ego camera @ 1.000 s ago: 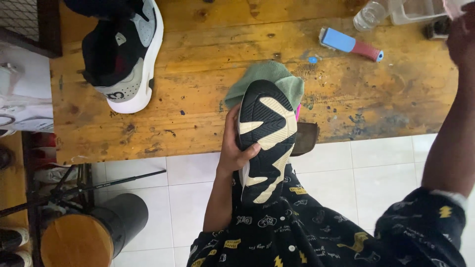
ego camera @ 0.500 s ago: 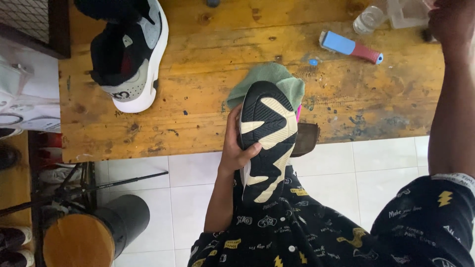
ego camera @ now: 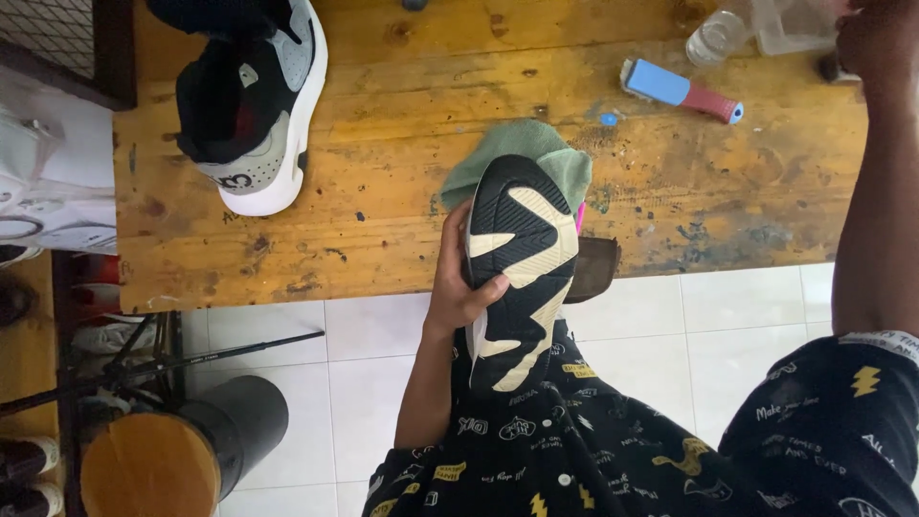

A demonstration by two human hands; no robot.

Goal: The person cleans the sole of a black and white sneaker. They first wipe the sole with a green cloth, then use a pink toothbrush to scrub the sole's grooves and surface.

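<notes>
My left hand (ego camera: 461,278) grips a sneaker (ego camera: 517,268) turned sole-up, its black and cream tread facing me, held at the near edge of the wooden table (ego camera: 383,239). A green cloth (ego camera: 536,153) lies under the shoe's toe. My right hand (ego camera: 876,43) is stretched to the far right corner, next to a clear plastic container (ego camera: 790,24); its fingers are cut off by the frame. A second sneaker (ego camera: 254,101), black, grey and white, stands upright on the table's left part.
A blue and red brush (ego camera: 682,91) and a small clear bottle (ego camera: 716,36) lie near the far right. A dark brown block (ego camera: 593,270) sits at the table's edge. A black cylinder stool (ego camera: 182,450) and tripod legs (ego camera: 153,364) stand on the white tiled floor.
My right arm has reached further toward the clear container at the far right corner. The left hand and the upturned sneaker have stayed in place.
</notes>
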